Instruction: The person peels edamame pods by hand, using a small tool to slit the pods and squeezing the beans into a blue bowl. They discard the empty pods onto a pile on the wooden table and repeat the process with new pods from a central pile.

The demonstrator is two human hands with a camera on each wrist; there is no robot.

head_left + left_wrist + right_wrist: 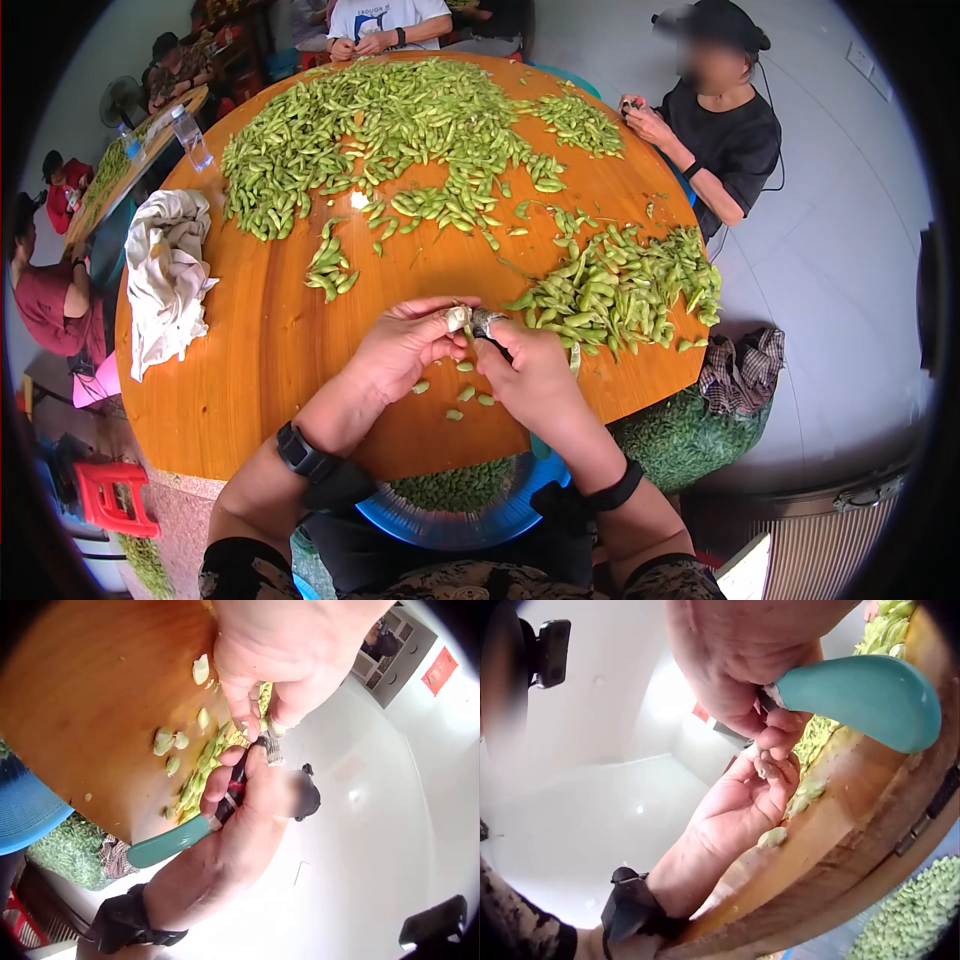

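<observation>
Over the near part of the wooden table (240, 400), both hands meet at their fingertips. My left hand (410, 345) pinches a small green bean pod (264, 722), mostly hidden by the fingers; pale wrapping covers its thumb. My right hand (535, 370) grips a teal-handled tool (172, 841) with a dark, red-banded shaft, its tip hidden at the pod. Greyish wrapping (274, 750) covers the right thumb. Several shelled beans (454, 414) lie below the hands. Right of them spreads a heap of bean pods (610, 290).
A larger pod pile (400, 110) covers the table's far side. At the left edge lie a crumpled cloth (165, 270) and a water bottle (190, 140). A blue basin (400, 525) of beans sits under the near edge. A person (735, 150) sits at the right.
</observation>
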